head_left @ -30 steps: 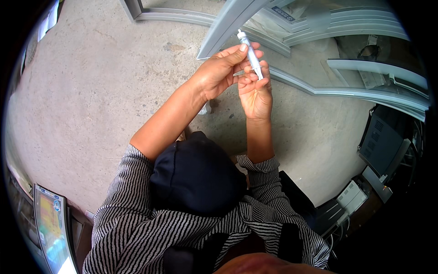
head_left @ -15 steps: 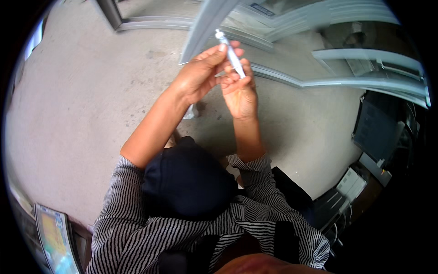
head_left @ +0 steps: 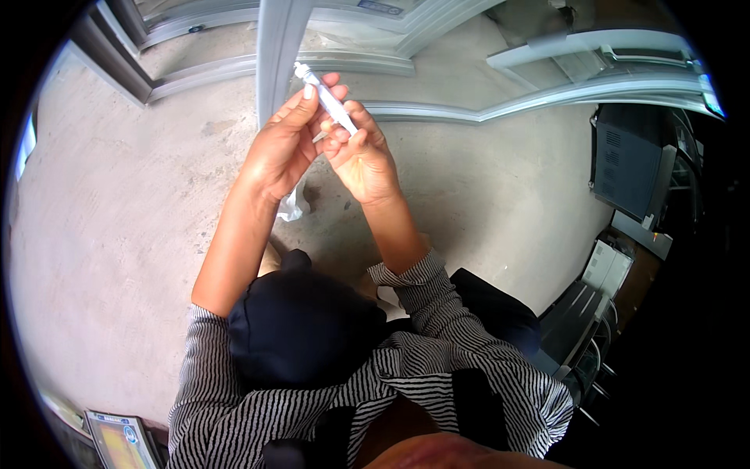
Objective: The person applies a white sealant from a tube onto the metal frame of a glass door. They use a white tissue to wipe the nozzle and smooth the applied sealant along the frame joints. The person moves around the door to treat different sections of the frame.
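Note:
Both my hands are raised in front of me, holding a slim white tube (head_left: 331, 104) tilted between them. Its narrow, stepped tip points up and to the left. My left hand (head_left: 275, 152) pinches the tube near the tip, thumb on top and fingers behind. Around its lower end close the thumb and curled fingers of my right hand (head_left: 366, 168). A small pale pointed piece shows between the hands; what it is I cannot tell. Below my left wrist is a crumpled white plastic piece (head_left: 294, 205), and whether it hangs or lies on the floor is unclear.
Just beyond my hands stands a glass door with a pale metal frame (head_left: 281, 59). Concrete floor (head_left: 133, 234) spreads around me. Dark boxy equipment (head_left: 633, 160) and a white box (head_left: 607, 267) stand at right; a framed colourful panel (head_left: 121, 442) is at lower left.
My hands, the tube and the door frame all sit further left in the picture, as the view has swung right. The grip on the tube looks the same.

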Motion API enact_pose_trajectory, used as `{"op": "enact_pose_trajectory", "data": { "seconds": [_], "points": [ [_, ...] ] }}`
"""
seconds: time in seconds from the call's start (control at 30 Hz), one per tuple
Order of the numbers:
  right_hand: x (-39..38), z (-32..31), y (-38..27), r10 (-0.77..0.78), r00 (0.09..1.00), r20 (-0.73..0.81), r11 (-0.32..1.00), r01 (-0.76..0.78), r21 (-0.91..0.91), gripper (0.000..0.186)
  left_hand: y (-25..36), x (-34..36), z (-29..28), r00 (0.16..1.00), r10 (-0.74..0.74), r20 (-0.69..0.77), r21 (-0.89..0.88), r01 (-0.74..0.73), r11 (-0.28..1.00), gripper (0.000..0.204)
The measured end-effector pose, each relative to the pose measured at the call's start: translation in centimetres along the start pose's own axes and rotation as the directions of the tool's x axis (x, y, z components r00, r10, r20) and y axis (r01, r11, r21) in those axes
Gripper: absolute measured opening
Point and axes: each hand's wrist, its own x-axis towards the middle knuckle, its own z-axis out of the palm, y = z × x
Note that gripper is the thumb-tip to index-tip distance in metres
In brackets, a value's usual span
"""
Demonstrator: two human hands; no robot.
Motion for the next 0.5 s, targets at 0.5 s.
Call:
{"op": "enact_pose_trajectory", "data": {
  "seconds": [0.5],
  "points": [
    [0.4, 1.0, -0.8, 0.024, 1.0, -0.02, 0.997, -0.025, -0.068, 0.042, 0.4, -0.2, 0.5, 1.0, 0.014, 0.028, -0.041, -0.012, 0.999, 0.042]
  ]
}}
